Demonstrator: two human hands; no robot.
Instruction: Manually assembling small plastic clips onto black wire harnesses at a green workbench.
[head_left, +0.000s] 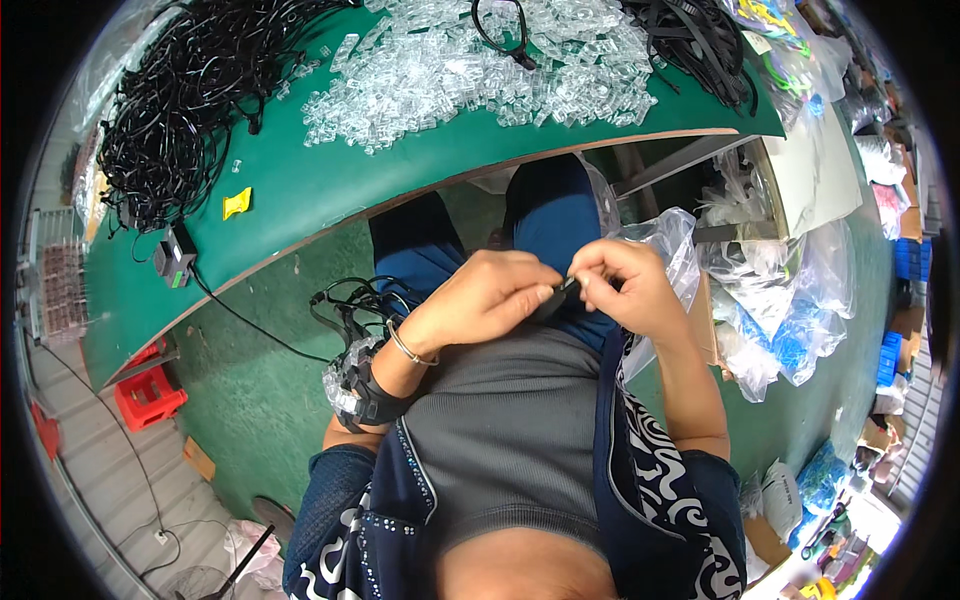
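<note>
My left hand point(485, 295) and my right hand point(635, 287) meet over my lap, below the table's near edge. Between their fingertips is a small black piece point(568, 286), pinched from both sides. Its exact kind is too small to make out, and my fingers cover part of it. A bracelet circles my left wrist. Further up that forearm sits a strapped-on device point(355, 385) with black cords beside it.
On the green table point(330, 185) lie a tangled heap of black cords point(180, 110), a pile of clear plastic pieces point(430, 85), a black cord loop point(515, 45), black straps point(690, 40) and a yellow wrapper point(237, 204). Plastic bags point(770, 300) stand right; a red stool point(150, 395) left.
</note>
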